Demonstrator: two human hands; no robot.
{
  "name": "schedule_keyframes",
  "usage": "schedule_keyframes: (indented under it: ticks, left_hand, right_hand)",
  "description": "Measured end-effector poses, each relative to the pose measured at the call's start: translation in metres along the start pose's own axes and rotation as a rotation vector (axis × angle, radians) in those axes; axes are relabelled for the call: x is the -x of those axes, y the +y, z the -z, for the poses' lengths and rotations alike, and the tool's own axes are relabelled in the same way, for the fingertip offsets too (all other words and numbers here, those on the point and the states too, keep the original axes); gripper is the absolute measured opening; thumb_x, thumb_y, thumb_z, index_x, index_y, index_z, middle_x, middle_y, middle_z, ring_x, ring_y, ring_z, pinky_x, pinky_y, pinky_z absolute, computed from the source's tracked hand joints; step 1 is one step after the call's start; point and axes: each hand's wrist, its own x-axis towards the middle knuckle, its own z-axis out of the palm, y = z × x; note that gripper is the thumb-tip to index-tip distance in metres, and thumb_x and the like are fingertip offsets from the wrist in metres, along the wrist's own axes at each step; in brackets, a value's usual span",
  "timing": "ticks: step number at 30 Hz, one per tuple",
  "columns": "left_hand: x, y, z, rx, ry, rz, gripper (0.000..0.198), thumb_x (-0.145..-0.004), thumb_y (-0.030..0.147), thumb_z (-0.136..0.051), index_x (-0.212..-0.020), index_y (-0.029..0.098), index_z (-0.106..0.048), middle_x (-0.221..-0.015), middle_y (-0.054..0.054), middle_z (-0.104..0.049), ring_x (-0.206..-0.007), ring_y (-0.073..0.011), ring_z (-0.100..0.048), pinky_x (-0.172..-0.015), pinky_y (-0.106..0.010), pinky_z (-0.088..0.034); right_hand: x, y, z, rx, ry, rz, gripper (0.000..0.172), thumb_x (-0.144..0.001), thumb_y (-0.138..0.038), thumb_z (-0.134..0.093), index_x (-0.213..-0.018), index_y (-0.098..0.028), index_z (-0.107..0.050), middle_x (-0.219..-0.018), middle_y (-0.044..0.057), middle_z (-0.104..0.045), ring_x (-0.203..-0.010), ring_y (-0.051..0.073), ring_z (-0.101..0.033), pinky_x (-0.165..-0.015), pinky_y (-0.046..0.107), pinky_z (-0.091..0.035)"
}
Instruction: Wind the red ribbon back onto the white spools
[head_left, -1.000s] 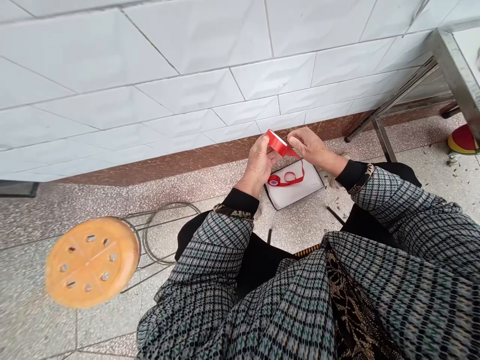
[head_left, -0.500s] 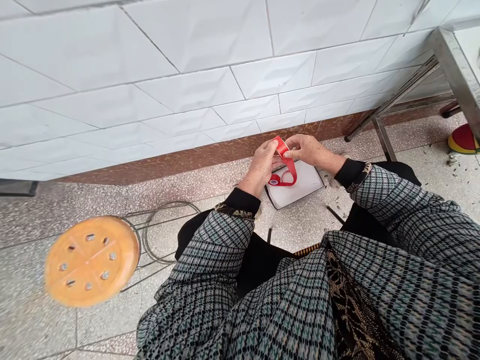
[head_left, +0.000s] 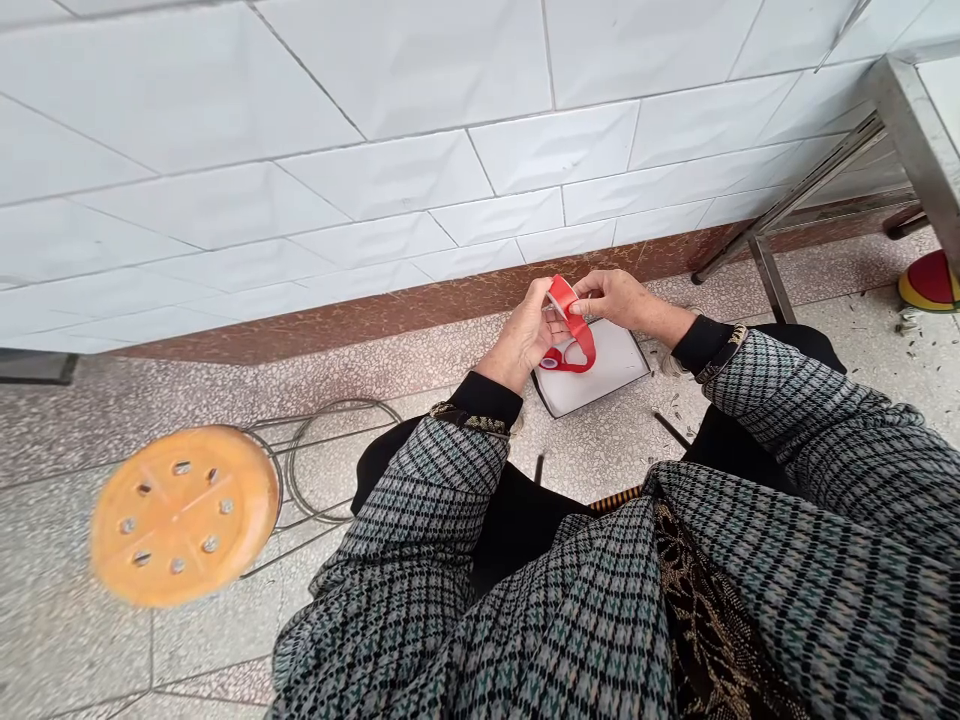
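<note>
A red ribbon (head_left: 583, 350) hangs in a curve between my hands, with a loop formed at its upper part. My left hand (head_left: 525, 332) has its thumb at the left side of that loop, its other fingers curled below. On the loop's right side, my right hand (head_left: 619, 300) pinches the ribbon between thumb and fingers. From there the strip runs down and curls back to a small ribbon roll (head_left: 550, 360) near my left fingers. Under the hands, on the floor, lies a shallow white tray or box lid (head_left: 611, 385) with dark edges.
An orange round stool (head_left: 180, 515) with metal legs lies on its side at the left. White wall tiles (head_left: 390, 190) rise ahead. A metal table frame (head_left: 810, 180) stands at the right, near a red and yellow ball (head_left: 926, 280). Small dark bits litter the floor.
My left fingers have opened out slightly below the loop, and its inside shows more. The right hand still pinches the ribbon. The view has shifted slightly.
</note>
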Motion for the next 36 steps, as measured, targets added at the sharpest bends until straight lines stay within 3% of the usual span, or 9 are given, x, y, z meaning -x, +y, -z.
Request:
schedule_keyframes:
  ticks: [9,17,27,36]
  left_hand:
    - [-0.003,-0.002,0.005,0.073,-0.021,0.055,0.049,-0.079,0.068,-0.072,-0.094,0.023,-0.065,-0.076,-0.012,-0.075,-0.085,-0.0304,-0.077,-0.089,-0.049,-0.066]
    - [0.000,0.000,0.001,0.046,0.012,0.060,0.055,-0.079,0.074,-0.072,-0.095,0.023,-0.065,-0.079,-0.014,-0.076,-0.089,-0.0327,-0.077,-0.091,-0.053,-0.065]
    - [0.007,0.005,-0.007,0.102,0.111,0.121,0.054,-0.078,0.071,-0.077,-0.093,0.021,-0.062,-0.074,-0.008,-0.072,-0.083,-0.0250,-0.074,-0.089,-0.042,-0.063]
    - [0.007,0.004,-0.008,0.115,0.080,0.134,0.050,-0.083,0.070,-0.073,-0.090,0.022,-0.063,-0.073,-0.008,-0.072,-0.078,-0.0224,-0.072,-0.087,-0.043,-0.063]
  right_hand:
    - [0.000,0.000,0.007,0.179,-0.075,0.179,0.003,-0.086,-0.019,-0.079,-0.086,-0.020,-0.076,-0.093,0.003,-0.069,-0.087,0.018,-0.060,-0.087,0.035,-0.048]
    - [0.001,-0.001,0.007,0.176,-0.092,0.145,0.007,-0.086,-0.014,-0.075,-0.091,-0.019,-0.076,-0.096,0.004,-0.072,-0.087,0.019,-0.063,-0.088,0.036,-0.049]
    - [-0.001,0.003,0.009,0.300,-0.134,0.179,0.015,-0.092,-0.015,-0.070,-0.104,-0.015,-0.078,-0.101,0.008,-0.075,-0.089,0.019,-0.064,-0.082,0.034,-0.048]
    - [-0.004,0.004,0.003,0.216,-0.098,0.131,0.010,-0.086,-0.018,-0.074,-0.095,-0.016,-0.076,-0.094,0.006,-0.074,-0.082,0.017,-0.062,-0.076,0.032,-0.049]
